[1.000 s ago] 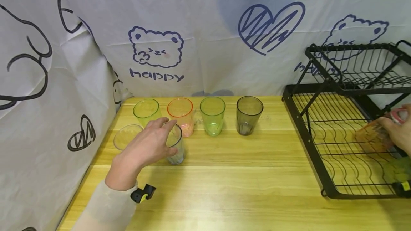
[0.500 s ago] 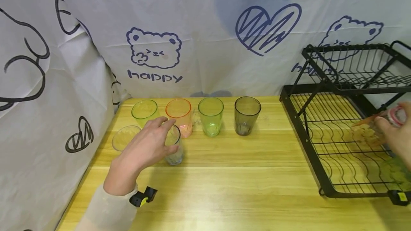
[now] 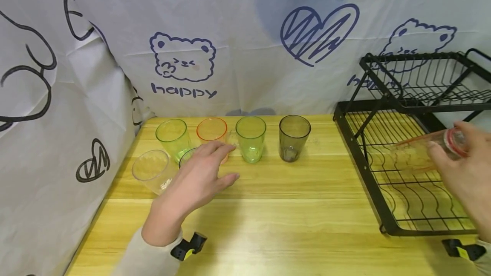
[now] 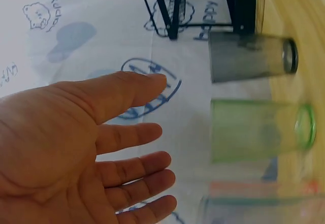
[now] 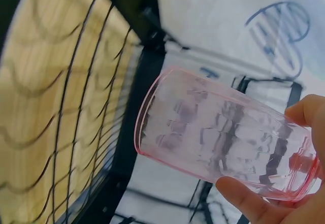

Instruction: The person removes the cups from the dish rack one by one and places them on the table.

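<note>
My right hand (image 3: pixel 462 161) grips a clear pink tumbler (image 5: pixel 218 132) near its base. The tumbler lies sideways in the air over the black dish rack (image 3: pixel 354 156), mouth pointing left in the head view. My left hand (image 3: pixel 195 180) hovers with spread fingers and holds nothing. Beneath it a dark blue-rimmed tumbler (image 3: pixel 186 156) is mostly hidden. A clear tumbler (image 3: pixel 151 169) stands to its left. Behind are a yellow-green tumbler (image 3: pixel 173 137) and an orange-rimmed one (image 3: pixel 212 133). Further right stand a green tumbler (image 4: pixel 259 131) and a grey one (image 4: pixel 249 56).
The rack's upper tier (image 3: pixel 429 80) overhangs its back part. A printed white cloth (image 3: pixel 245 54) hangs behind the wooden table (image 3: pixel 291 216) and along its left side.
My right hand has drawn the pink tumbler leftward over the rack and tipped it more nearly horizontal. My left hand has shifted right, away from the clear tumbler, across the blue-rimmed one.
</note>
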